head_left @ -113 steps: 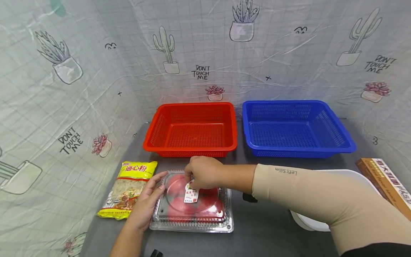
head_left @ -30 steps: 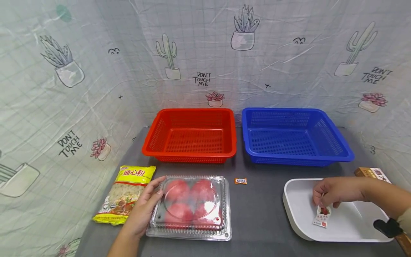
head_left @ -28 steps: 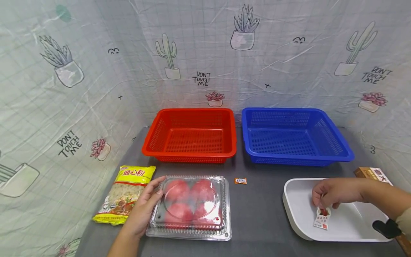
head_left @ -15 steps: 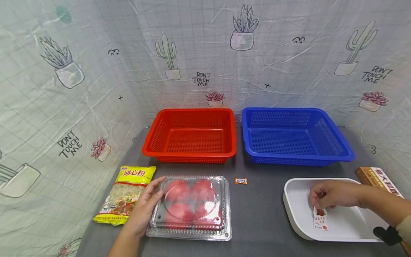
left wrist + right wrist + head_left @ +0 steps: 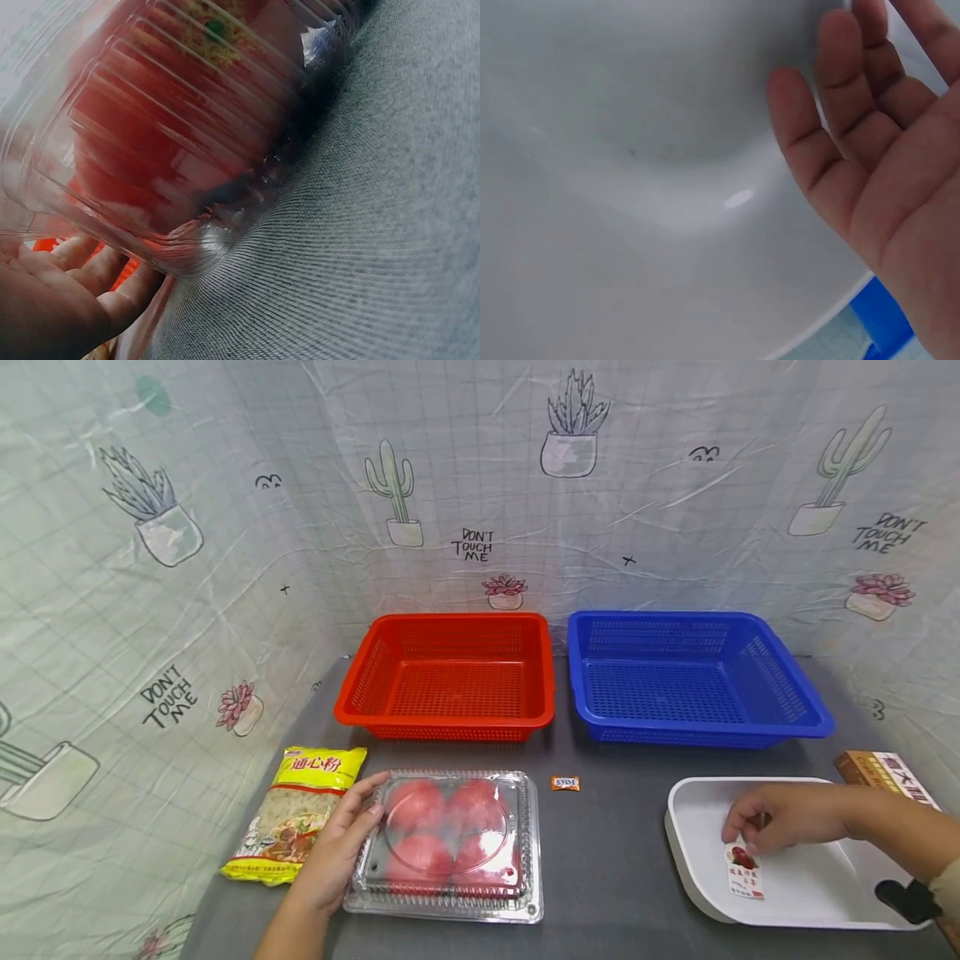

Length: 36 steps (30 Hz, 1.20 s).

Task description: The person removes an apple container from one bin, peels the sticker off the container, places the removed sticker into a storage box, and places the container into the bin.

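In the head view, a clear plastic box with several round red fruits stands at the front of the table. My left hand rests against its left side, fingers extended; in the left wrist view the fingers touch the box wall. Over the white tray on the right, my right hand pinches the top of a small paper label printed with red fruit. The label hangs inside the tray. In the right wrist view my fingers show above the tray, with the label hidden.
A yellow bag of macaroni lies left of my left hand. Behind stand a red basket and a blue basket. A small orange wrapped candy lies between box and tray. A brown box lies beyond the tray.
From the box lid, my right hand has carried the label right to the white tray. Within the last second it shifts slightly left there. My left hand stays at the box.
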### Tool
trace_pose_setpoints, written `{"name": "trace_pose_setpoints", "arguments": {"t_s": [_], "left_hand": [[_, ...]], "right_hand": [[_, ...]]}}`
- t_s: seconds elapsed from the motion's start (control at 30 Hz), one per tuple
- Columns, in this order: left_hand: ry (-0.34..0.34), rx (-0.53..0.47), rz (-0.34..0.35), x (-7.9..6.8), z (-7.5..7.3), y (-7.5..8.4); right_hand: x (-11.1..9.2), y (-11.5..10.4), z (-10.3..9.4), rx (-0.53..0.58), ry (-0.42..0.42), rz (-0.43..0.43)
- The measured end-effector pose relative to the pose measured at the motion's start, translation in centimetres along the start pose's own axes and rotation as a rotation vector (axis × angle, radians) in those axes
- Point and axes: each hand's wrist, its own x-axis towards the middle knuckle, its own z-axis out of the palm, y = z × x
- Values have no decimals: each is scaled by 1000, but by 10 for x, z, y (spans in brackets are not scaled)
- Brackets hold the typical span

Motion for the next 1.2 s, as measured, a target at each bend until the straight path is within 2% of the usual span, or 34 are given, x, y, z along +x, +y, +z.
{"name": "trace_pose_setpoints", "arguments": {"t_s": [0.13,0.2,0.5,0.7,0.9,1.07,1.2], "left_hand": [[-2,1,-7,0,0,1],[0,3,-11,-1,0,1],[-1,6,-8,-1,0,1],[-5,4,-6,0,0,1],[-2,8,8,-1,-2,2],[-11,8,2,0,-2,3],[-11,6,-6,0,-2,3]], "right_hand": [[-4,2,-8,-47,-31,-83],[-5,2,-10,-60,-44,-95],[-11,-4,-13,-83,-43,-27],[-14,-8,-17,-107,-34,-126],[-11,-30,-12,-24,-40,-86],[-6,-54,-4,23,-66,-167],[0,-76,1,92,-63,-188]]}}
